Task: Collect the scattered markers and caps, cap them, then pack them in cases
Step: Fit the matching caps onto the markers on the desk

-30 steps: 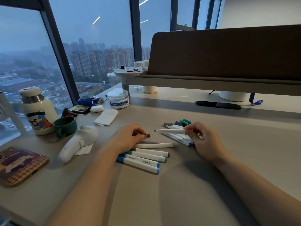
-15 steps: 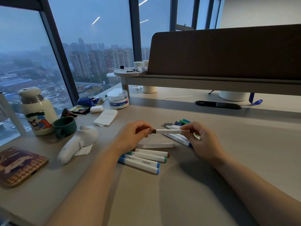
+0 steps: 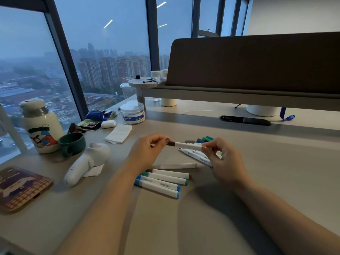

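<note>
Pinching a white marker (image 3: 186, 145) level above the desk (image 3: 257, 181), the left hand (image 3: 147, 153) grips its brown cap (image 3: 171, 143) while the right hand (image 3: 223, 161) holds the barrel.

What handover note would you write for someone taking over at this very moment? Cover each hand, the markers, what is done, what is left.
Left hand pinches the brown cap on the held marker; right hand pinches its other end.
Four capped markers lie in a row near the body; a pile lies behind the right hand, a lone marker between them.
Done: four capped. Left: press this cap home if loose, cap the rest, pack; no case in view.
</note>
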